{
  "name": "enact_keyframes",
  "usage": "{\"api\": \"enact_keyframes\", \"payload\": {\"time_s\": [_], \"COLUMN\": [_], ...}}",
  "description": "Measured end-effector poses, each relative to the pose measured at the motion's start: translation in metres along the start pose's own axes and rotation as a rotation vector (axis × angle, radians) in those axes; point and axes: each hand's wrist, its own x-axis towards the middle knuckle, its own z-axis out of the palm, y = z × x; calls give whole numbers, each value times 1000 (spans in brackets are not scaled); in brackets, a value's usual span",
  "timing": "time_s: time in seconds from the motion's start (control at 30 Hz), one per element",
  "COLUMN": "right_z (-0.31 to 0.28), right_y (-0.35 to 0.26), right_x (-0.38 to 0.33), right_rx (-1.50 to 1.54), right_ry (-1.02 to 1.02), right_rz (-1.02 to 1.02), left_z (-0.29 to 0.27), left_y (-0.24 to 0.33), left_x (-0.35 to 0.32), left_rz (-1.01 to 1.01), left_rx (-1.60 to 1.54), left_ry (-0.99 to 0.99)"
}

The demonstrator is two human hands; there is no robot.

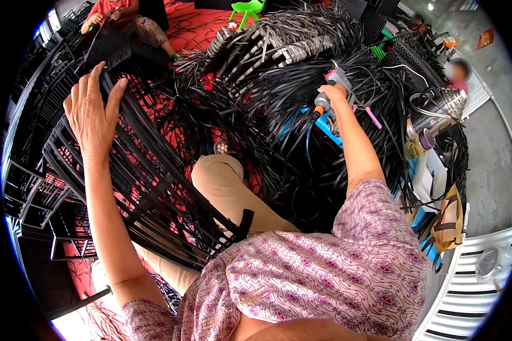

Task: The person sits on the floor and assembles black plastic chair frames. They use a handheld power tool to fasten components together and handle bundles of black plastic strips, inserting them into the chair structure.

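The person's left hand (92,111) lies flat with fingers spread on the upper edge of a black woven frame (148,187) that leans across their lap. Their right hand (331,95) is wrapped around a grey power tool (330,85), held out over a big heap of black strips (301,74). A green chair (246,8) stands beyond the heap.

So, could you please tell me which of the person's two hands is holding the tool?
The right hand: it grips a grey hand tool, while the left hand rests open on the black woven frame.
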Motion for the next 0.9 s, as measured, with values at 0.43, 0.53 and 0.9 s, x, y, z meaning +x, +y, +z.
{"api": "enact_keyframes", "payload": {"time_s": [0.43,0.53,0.9], "right_z": [-165,-166,-133], "right_y": [-43,-33,19], "right_x": [-53,-37,16], "right_rx": [566,168,-1001], "right_ry": [-207,1,94], "right_rz": [-128,-268,-17], "left_z": [14,2,5], "left_y": [-12,-20,-22], "left_x": [-8,-8,-11], "left_rz": [17,17,13], "left_rx": [64,93,149], "left_ry": [14,11,-3]}}
